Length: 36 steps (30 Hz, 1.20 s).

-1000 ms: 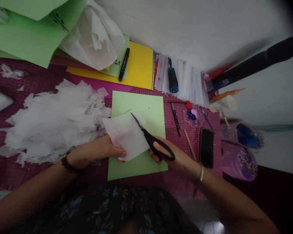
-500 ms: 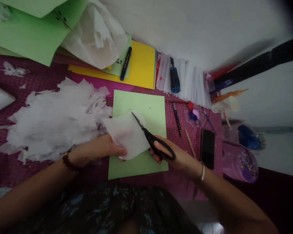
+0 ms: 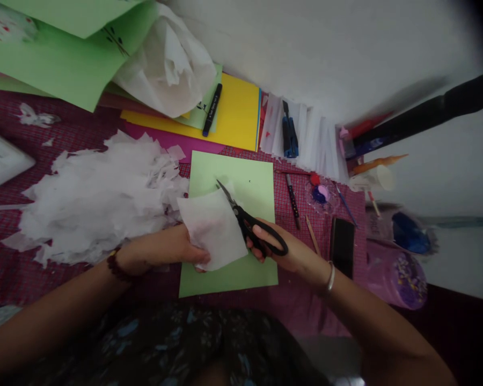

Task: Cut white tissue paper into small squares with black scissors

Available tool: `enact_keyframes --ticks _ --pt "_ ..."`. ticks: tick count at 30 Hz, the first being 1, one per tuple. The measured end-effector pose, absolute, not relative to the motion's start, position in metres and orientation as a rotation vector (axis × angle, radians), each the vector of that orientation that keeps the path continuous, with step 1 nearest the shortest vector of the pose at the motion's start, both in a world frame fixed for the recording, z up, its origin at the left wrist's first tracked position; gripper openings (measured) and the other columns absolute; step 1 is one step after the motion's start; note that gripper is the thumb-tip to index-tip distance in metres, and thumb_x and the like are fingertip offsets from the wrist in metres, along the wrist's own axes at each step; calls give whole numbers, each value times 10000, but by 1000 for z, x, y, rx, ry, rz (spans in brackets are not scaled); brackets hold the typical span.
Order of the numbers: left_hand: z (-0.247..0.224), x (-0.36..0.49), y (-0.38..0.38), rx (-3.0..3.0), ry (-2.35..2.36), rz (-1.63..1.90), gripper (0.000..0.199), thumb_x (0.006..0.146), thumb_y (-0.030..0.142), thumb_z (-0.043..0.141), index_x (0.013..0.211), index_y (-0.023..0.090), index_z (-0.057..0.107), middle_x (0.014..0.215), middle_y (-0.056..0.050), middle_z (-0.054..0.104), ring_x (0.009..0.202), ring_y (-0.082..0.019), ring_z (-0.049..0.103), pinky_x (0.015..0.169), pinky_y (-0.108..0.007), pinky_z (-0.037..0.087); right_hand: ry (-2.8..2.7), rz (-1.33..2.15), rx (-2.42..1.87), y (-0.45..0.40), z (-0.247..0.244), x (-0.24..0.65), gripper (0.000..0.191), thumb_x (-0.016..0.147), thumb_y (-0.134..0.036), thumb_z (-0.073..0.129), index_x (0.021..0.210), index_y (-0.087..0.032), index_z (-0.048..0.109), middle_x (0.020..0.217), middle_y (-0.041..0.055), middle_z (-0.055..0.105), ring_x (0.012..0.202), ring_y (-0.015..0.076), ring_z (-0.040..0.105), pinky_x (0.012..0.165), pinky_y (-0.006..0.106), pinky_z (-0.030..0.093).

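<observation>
My left hand (image 3: 191,252) pinches the lower left edge of a thin white sheet of tissue paper (image 3: 215,230). In my right hand (image 3: 265,241) is a pair of black-handled scissors (image 3: 245,220), thumb and fingers through the loops. The blades point up and to the left, along the top right edge of the tissue; whether they touch it I cannot tell. Under both hands lies a pale green sheet of paper (image 3: 241,166) on the red checked tablecloth (image 3: 282,300). A large heap of white tissue pieces (image 3: 100,198) spreads out left of it.
Behind are yellow card (image 3: 237,112) with a black marker (image 3: 212,110), and white folded strips (image 3: 312,139) with a blue-black stapler (image 3: 290,136). To the right are a pen (image 3: 293,201), a pencil (image 3: 313,234), a paint dish (image 3: 322,195), a phone (image 3: 342,246) and a purple tub (image 3: 396,273).
The view has shifted slightly, so the surroundings appear a little lower and further right. The tissue has tilted a little in my left hand. Both holds are the same.
</observation>
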<state>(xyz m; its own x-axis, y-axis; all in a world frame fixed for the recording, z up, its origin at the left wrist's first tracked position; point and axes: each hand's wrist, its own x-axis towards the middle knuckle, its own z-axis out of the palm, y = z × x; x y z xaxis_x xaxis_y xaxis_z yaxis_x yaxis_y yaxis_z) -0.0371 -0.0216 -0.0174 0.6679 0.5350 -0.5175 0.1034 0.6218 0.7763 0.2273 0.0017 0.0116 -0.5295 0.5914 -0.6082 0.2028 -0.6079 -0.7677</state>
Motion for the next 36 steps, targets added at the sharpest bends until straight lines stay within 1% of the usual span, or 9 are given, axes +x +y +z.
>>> enact_keyframes --ticks 4,9,15,23,26,28,32,34,36 --pt "-16 -37 -21 908 853 283 396 700 251 746 1082 182 672 970 -60 707 848 -199 616 765 -315 521 -1292 2188 -1383 3 16 225 503 842 -668 641 877 -181 520 758 -11 543 531 73 463 477 251 336" --pt "-12 -36 -21 929 898 288 304 678 180 703 981 190 691 903 -40 698 786 -180 599 713 -274 500 -1336 2164 -1425 3 19 225 483 846 -662 634 876 -195 515 728 -23 531 531 78 444 486 261 336" --pt "-18 -38 -21 934 896 274 239 692 208 707 926 183 668 835 -15 674 735 -156 583 701 -257 485 -1397 2156 -1449 5 20 225 479 840 -654 646 878 -196 511 734 -25 531 528 76 447 492 268 346" --pt "-18 -39 -21 957 917 291 261 703 189 694 963 170 671 818 -5 679 749 -154 573 707 -245 473 -1426 2139 -1496 7 19 226 485 825 -655 663 877 -197 510 707 -41 512 492 66 410 463 261 329" --pt "-18 -39 -21 956 939 316 304 668 186 725 969 172 687 879 -27 707 794 -169 597 719 -238 476 -1393 2165 -1493 8 13 228 509 803 -667 683 916 -198 519 714 -36 520 475 67 401 430 259 314" --pt "-17 -39 -20 942 942 318 282 672 191 722 952 175 691 897 -35 711 789 -171 602 717 -242 477 -1368 2181 -1466 9 10 229 525 796 -678 684 939 -199 525 741 -24 536 484 71 416 428 258 324" --pt "-14 -37 -19 886 875 293 121 692 237 719 767 166 657 720 -20 649 663 -148 561 657 -257 448 -1327 2146 -1363 11 11 235 530 819 -702 642 955 -199 544 838 18 571 618 109 503 562 277 410" --pt "-13 -34 -20 854 893 318 138 698 260 723 687 158 632 670 -23 621 636 -142 544 648 -263 434 -1312 2126 -1328 9 17 244 503 850 -688 614 981 -205 568 897 35 581 691 132 525 639 295 431" --pt "-12 -30 -22 812 947 400 160 713 281 727 694 151 636 694 -32 630 659 -144 549 665 -265 433 -1316 2111 -1326 0 25 258 474 882 -657 595 1064 -219 592 949 47 586 740 154 536 693 315 440"
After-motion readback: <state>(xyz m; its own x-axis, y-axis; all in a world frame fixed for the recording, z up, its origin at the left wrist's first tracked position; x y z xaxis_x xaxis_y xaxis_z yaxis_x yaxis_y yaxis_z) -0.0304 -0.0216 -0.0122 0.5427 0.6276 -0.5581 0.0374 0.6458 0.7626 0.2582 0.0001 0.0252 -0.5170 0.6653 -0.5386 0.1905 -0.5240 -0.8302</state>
